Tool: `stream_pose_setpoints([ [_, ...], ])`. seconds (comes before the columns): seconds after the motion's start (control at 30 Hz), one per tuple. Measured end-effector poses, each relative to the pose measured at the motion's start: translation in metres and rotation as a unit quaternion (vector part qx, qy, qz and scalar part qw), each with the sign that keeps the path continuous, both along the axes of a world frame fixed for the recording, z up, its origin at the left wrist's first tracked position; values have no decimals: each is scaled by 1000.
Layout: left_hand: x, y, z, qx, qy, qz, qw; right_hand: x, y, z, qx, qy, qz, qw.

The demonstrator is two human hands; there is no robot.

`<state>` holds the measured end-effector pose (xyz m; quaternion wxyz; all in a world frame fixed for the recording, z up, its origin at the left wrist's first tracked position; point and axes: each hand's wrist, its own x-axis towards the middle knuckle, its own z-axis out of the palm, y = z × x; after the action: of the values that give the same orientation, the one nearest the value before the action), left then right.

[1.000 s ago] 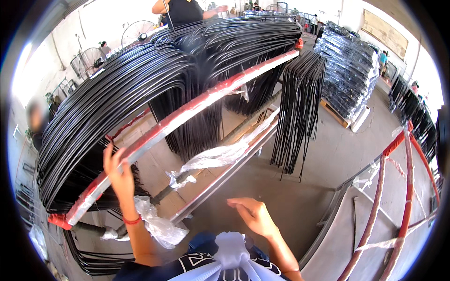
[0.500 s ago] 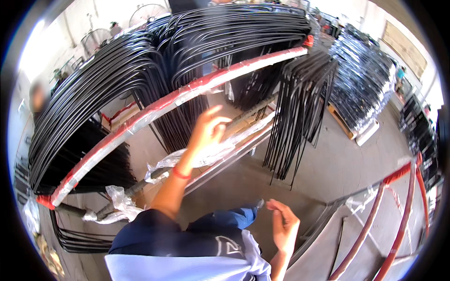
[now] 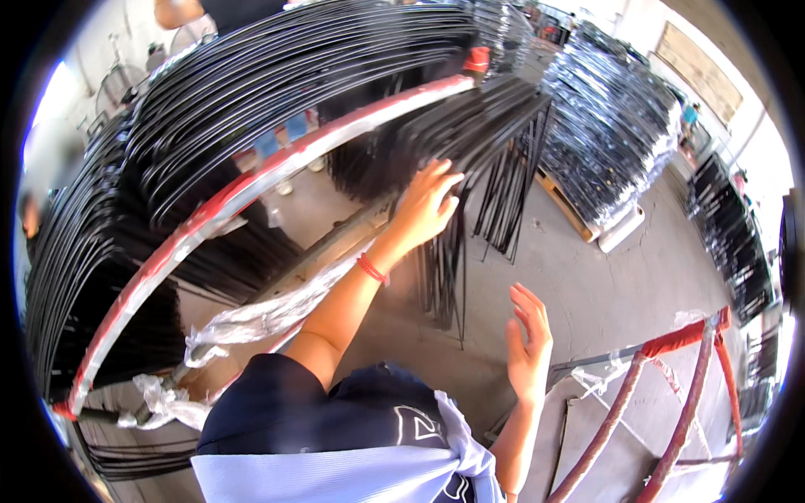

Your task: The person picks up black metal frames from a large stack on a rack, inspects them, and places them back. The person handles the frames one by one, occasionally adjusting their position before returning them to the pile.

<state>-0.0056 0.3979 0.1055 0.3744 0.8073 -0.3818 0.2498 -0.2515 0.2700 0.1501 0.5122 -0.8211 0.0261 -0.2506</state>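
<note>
My left hand (image 3: pixel 423 205), with a red cord on its wrist, reaches forward to a cluster of bent black metal tube frames (image 3: pixel 490 117). Its fingers are apart and overlap the near frames in the picture. Whether they touch cannot be made out. Part of that cluster is blurred, and its legs hang down past the hand. My right hand (image 3: pixel 530 339) is raised above the floor, holding nothing, with fingers stretched and thumb apart. A long rack bar (image 3: pixel 226 201) wrapped in red and clear film curves along the left, with many more black frames (image 3: pixel 277 63) behind it.
A film-wrapped stack (image 3: pixel 612 126) stands on a wooden pallet (image 3: pixel 566 205) at the far right. Red-wrapped rack bars (image 3: pixel 681 411) rise at the near right. Loose clear plastic film (image 3: pixel 277 314) covers a lower beam. Part of another person's arm (image 3: pixel 178 12) shows at the top left.
My left hand has moved right and forward, up to the hanging frames. Some of those frames now spread further left and are blurred. My right hand has risen and opened wider. The view has shifted right.
</note>
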Motion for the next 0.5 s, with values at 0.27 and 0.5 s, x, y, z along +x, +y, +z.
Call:
stream_pose_setpoints([
  [0.27,80,-116,-24,181,-31,149,972,57,-153,-22,38,-26,54,998],
  [0.5,99,-162,-46,232,-50,367,899,96,-305,-24,47,-21,109,993],
])
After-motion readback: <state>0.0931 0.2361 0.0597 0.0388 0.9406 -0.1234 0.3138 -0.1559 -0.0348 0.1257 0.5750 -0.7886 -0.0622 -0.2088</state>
